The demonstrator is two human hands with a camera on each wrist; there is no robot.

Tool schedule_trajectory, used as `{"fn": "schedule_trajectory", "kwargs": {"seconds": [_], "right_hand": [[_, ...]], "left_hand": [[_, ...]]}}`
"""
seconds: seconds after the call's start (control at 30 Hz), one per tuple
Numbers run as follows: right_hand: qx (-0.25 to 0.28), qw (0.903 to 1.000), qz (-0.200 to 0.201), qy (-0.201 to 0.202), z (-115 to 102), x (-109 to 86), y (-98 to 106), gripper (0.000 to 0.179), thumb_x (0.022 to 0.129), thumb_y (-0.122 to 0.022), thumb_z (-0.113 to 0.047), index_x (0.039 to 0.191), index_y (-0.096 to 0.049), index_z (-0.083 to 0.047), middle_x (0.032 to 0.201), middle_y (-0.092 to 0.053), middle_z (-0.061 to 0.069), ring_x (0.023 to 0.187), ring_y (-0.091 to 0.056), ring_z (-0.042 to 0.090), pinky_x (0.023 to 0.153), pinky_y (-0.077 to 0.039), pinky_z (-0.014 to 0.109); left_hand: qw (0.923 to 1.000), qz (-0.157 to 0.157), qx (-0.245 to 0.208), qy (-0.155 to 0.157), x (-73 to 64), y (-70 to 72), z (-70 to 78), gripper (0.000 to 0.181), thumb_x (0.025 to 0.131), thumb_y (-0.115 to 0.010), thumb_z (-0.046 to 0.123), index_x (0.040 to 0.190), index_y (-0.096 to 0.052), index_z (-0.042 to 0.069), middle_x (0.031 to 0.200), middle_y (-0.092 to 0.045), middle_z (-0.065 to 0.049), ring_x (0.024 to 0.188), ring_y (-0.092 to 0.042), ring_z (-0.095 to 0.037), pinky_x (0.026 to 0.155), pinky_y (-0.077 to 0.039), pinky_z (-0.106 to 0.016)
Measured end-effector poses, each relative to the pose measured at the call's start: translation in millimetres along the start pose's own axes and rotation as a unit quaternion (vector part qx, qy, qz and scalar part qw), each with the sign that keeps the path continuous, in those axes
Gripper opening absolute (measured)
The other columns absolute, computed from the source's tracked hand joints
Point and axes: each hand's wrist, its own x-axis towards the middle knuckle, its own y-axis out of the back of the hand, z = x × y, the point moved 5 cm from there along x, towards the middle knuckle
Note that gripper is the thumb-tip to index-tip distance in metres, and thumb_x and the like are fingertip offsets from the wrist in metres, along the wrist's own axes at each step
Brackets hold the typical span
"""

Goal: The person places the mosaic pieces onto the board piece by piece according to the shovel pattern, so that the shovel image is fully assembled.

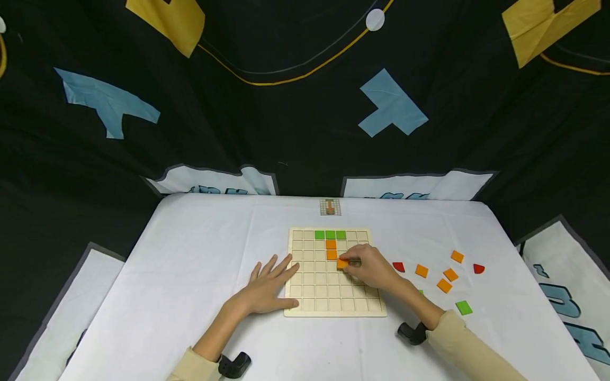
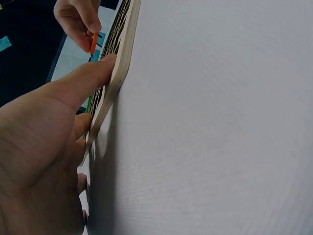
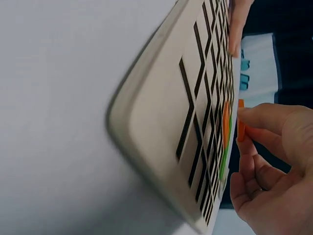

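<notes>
A pale wooden grid board lies on the white table. Three green square tiles fill cells in its top row, and two orange tiles sit in a column under the middle one. Between thumb and fingers my right hand pinches another orange square tile, just right of and below that column; in the right wrist view this tile stands on edge above the board. My left hand rests with spread fingers on the board's left edge, its thumb on the rim in the left wrist view.
Right of the board lie several loose orange tiles, a green tile and two red rounded pieces. A small picture card lies behind the board. Black wrist devices sit at both sleeves. A dark curtain hangs beyond the table.
</notes>
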Motion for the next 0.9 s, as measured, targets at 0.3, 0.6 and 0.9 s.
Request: {"fn": "schedule_trajectory", "kwargs": {"seconds": [0.3, 0.6, 0.9], "right_hand": [[-0.011, 0.9996, -0.025, 0.009, -5, 9.7, -15, 0.025, 0.083, -0.072, 0.001, 0.106, -0.078, -0.003, 0.106, -0.073, 0.003, 0.109, -0.061, 0.027, 0.106, -0.038, 0.051], [-0.017, 0.9995, -0.026, 0.004, -11, 13.8, -21, 0.024, 0.083, -0.076, -0.001, 0.106, -0.078, -0.003, 0.107, -0.073, 0.004, 0.106, -0.060, 0.025, 0.093, -0.048, 0.042], [-0.028, 0.9995, -0.010, -0.015, -10, 12.6, -23, 0.024, 0.081, -0.079, -0.004, 0.105, -0.078, -0.008, 0.105, -0.071, 0.001, 0.102, -0.056, 0.022, 0.089, -0.048, 0.040]], "left_hand": [[1.0000, -0.003, -0.001, -0.004, 0.4, -0.2, -0.3, 0.085, 0.088, -0.067, 0.056, 0.156, -0.036, 0.016, 0.165, -0.018, -0.009, 0.150, -0.004, -0.040, 0.112, -0.001, -0.069], [1.0000, -0.006, 0.003, -0.002, -0.6, 1.1, 0.4, 0.085, 0.089, -0.066, 0.056, 0.157, -0.035, 0.015, 0.165, -0.017, -0.009, 0.150, -0.003, -0.040, 0.112, -0.001, -0.068], [1.0000, -0.005, -0.004, 0.000, -0.2, 1.1, 0.9, 0.085, 0.089, -0.067, 0.054, 0.157, -0.035, 0.016, 0.165, -0.017, -0.009, 0.150, -0.003, -0.040, 0.112, 0.001, -0.067]]}}
